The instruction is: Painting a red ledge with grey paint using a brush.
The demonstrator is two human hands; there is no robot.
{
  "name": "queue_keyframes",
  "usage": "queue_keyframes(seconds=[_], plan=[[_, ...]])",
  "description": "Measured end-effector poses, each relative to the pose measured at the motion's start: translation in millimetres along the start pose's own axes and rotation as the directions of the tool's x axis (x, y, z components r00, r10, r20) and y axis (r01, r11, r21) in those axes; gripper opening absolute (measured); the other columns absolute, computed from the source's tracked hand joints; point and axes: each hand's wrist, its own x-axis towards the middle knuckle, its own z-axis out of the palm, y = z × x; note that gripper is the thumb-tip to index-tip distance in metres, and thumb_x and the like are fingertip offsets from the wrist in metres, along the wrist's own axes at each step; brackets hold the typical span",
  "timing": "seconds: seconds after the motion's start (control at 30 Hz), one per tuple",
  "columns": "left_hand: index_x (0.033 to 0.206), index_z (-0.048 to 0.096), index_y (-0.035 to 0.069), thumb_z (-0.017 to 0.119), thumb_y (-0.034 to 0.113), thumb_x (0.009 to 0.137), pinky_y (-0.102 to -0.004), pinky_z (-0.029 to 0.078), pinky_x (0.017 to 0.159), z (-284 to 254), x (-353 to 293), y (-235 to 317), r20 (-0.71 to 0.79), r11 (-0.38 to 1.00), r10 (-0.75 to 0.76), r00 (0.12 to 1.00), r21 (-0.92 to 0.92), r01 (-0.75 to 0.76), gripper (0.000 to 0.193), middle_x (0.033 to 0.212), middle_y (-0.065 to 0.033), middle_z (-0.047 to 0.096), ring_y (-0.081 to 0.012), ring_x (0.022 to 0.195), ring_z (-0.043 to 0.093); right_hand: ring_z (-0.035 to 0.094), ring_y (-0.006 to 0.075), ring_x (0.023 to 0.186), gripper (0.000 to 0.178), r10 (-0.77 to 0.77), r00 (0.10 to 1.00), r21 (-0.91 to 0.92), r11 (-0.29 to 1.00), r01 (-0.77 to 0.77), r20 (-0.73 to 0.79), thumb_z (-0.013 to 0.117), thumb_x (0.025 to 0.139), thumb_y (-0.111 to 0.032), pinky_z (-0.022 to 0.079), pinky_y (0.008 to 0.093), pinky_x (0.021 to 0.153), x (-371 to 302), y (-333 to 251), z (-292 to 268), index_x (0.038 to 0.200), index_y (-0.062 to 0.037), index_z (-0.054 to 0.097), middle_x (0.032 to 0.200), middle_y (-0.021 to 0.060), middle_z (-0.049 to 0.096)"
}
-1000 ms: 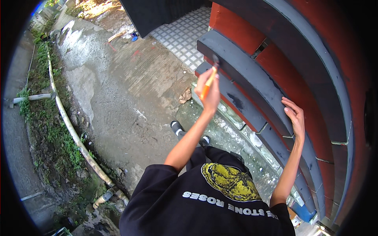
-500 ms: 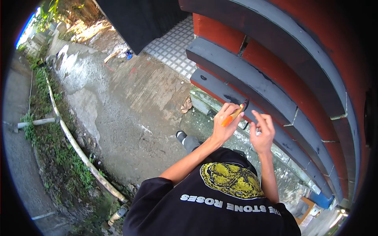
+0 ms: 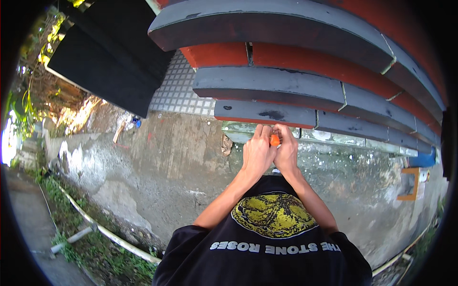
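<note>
My left hand (image 3: 257, 156) is closed on a paintbrush, and the orange end of its handle (image 3: 274, 140) points back toward me. Pressed up beside it is my right hand (image 3: 287, 155), its fingers curled round the far part of the brush. Both hands hide the bristles. Just beyond my fingertips runs the lowest grey-painted ledge (image 3: 243, 110) of a red wall. A dark, wet-looking patch (image 3: 272, 115) marks that ledge.
More grey ledges (image 3: 267, 81) curve above, with red wall (image 3: 305, 59) between them. A black panel (image 3: 109, 52) stands at the left over a tiled floor (image 3: 179, 88). Crumpled brown paper (image 3: 226, 144) lies near my left hand. A wooden frame (image 3: 416, 183) sits at the right.
My view has turned toward the wall. My right hand, apart with fingers loose before, has come in against my left and closed at the brush. The brush's dark tip is now hidden.
</note>
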Motion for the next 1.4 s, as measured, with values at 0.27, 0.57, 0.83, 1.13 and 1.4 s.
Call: queue_keyframes(seconds=[0.27,0.57,0.83,1.13,1.4], plan=[[0.126,0.059,-0.002,0.073,0.026,0.085,-0.0476,0.054,0.09,-87.9,47.0,-72.4,0.046,0.967,0.246,0.968,-0.085,-0.242,0.052,0.117,-0.026,0.067,-0.0449,0.106,0.066,0.072,0.0225,0.088,0.026,-0.062,0.958,0.124,0.987,0.1,-0.279,0.071,0.082,0.0,0.056,0.0312,0.075,11.9,13.8,36.3,0.108,-0.0001,0.074,0.1,0.0132,0.072],[0.123,0.064,-0.004,0.062,0.043,0.094,-0.0468,0.049,0.1,-118.4,173.1,-121.7,0.1,0.876,0.413,0.905,0.229,-0.425,0.056,0.124,-0.0278,0.064,-0.0445,0.115,0.062,0.07,0.0238,0.096,0.025,-0.077,0.77,-0.032,0.997,0.073,-0.633,0.074,0.084,0.001,0.054,0.0342,0.087,34.8,39.8,18.6,0.109,0.002,0.074,0.106,0.0134,0.073],[0.113,0.07,-0.003,0.053,0.05,0.097,-0.0482,0.049,0.097,-120.2,201.5,-128.0,0.29,0.899,0.245,0.925,0.289,-0.329,0.058,0.109,-0.0282,0.069,-0.0448,0.11,0.063,0.07,0.0225,0.095,0.024,-0.114,0.53,-0.216,0.967,-0.135,-0.84,0.074,0.083,0.003,0.056,0.0336,0.081,15.9,44.5,1.3,0.107,0.0022,0.074,0.103,0.0128,0.073],[0.113,0.072,0.002,0.044,0.056,0.099,-0.0485,0.047,0.099,-133.5,212.4,-125.6,0.389,0.91,0.089,0.917,0.342,-0.233,0.063,0.102,-0.0306,0.068,-0.0474,0.107,0.062,0.073,0.0233,0.083,0.026,-0.119,0.866,0.026,0.988,0.15,-0.486,0.076,0.078,0.004,0.059,0.0318,0.069,19.6,-19.5,118.6,0.103,0.0002,0.075,0.096,0.0147,0.073],[0.11,0.072,-0.001,0.043,0.054,0.1,-0.0475,0.046,0.102,-138.6,208.6,-119.7,0.421,0.898,0.038,0.906,0.383,-0.215,0.064,0.118,-0.0237,0.067,-0.0459,0.11,0.061,0.072,0.0256,0.091,0.021,-0.217,0.645,-0.297,0.955,-0.017,-0.733,0.076,0.082,0.001,0.057,0.0354,0.079,25.3,55.7,19.0,0.103,0.0008,0.075,0.1,0.0137,0.074]])
